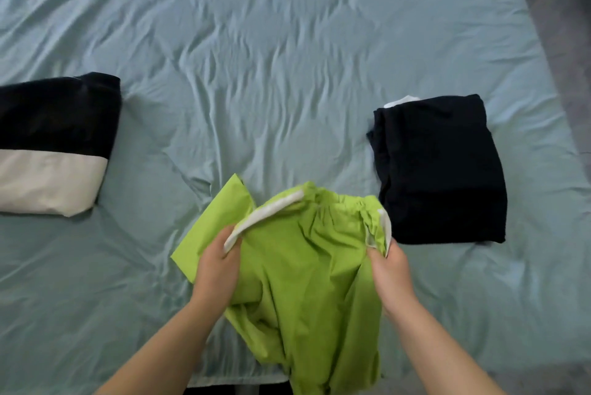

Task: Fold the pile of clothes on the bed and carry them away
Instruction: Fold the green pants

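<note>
Holding the last loose piece at the near edge, I start from the biggest thing here: the bed [287, 58], with its pale blue sheet rumpled across the middle. On my left lies a folded black and white top [54, 145], partly cut off by the frame. On my right sits a folded black stack [441, 170], with a sliver of white cloth [401, 101] peeking out from under its far corner. Both lie well apart from each other.

Between them, closest to me, is the green garment [303, 254], with a gathered waistband and a white stripe. Its lower part hangs over the edge of the bed. A flat green flap juts out to the left; I cannot tell whether it is part of the same piece.

My left hand [217, 263] pinches the waistband by the stripe, thumb on top and fingers tucked underneath. My right hand [390, 270] grips the other waist corner, fingers curled into the cloth.

To fold this well, I think I should pull the waistband taut between both hands, lay it flat on the bare sheet, smooth the creases outward, match the two sides edge to edge, then fold up from the bottom.

No basket, box or drawer is in view, so the folded pieces simply rest on the sheet and would have to be stacked to carry
</note>
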A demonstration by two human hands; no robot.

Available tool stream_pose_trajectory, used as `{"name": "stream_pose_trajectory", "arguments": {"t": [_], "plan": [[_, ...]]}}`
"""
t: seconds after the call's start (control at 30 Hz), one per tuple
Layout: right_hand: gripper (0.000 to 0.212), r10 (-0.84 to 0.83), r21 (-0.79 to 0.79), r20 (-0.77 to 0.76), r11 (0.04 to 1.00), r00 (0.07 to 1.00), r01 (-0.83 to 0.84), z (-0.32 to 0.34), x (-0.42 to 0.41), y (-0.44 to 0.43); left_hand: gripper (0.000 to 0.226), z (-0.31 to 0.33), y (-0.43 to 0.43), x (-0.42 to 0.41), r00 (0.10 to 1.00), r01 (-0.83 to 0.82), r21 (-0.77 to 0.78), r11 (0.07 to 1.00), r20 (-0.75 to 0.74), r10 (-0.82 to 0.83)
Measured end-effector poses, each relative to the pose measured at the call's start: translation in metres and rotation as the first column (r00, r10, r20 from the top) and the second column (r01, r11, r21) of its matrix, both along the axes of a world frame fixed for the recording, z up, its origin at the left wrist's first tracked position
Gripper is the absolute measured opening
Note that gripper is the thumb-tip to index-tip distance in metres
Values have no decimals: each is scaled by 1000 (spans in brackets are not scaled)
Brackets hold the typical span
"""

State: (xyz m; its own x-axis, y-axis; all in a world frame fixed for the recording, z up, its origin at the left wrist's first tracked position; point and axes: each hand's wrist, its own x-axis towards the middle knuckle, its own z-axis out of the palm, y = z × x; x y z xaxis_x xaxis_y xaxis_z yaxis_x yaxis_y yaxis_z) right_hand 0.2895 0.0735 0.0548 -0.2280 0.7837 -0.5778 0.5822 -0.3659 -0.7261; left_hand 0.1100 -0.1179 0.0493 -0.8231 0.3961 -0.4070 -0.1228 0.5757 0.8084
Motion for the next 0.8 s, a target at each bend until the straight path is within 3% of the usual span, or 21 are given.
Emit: {"name": "stream_pose_trajectory", "arguments": {"t": [0.2, 0.4, 0.53, 0.63, 0.67, 0.73, 0.8], "plan": [[17, 41, 142, -103, 990, 994, -26, 67, -87, 66, 29, 75, 43, -82, 985, -124, 197, 972, -95, 145], [16, 248, 323, -56, 921, 967, -218, 104, -228, 151, 26, 105, 108, -188, 961, -193, 199, 961, -158, 226], [41, 333, 331, 46, 884, 942, -329, 91, -286, 182, 15, 78, 140, -235, 980, -196, 241, 951, 30, 194], [75, 406, 239, 130, 873, 904, -426, 65, -291, 175, 76, 39, 135, -234, 969, -105, 32, 994, 229, 95], [78, 422, 218, 141, 869, 895, -444, 54, -286, 167, 85, 25, 127, -227, 969, -62, -62, 996, 237, 75], [72, 457, 185, 132, 861, 880, -474, 32, -265, 141, 92, -1, 103, -206, 968, 3, -186, 983, 245, 44], [58, 460, 149, 137, 866, 877, -477, 11, -237, 105, 99, -20, 75, -182, 945, 62, -207, 976, 327, 10]]}}
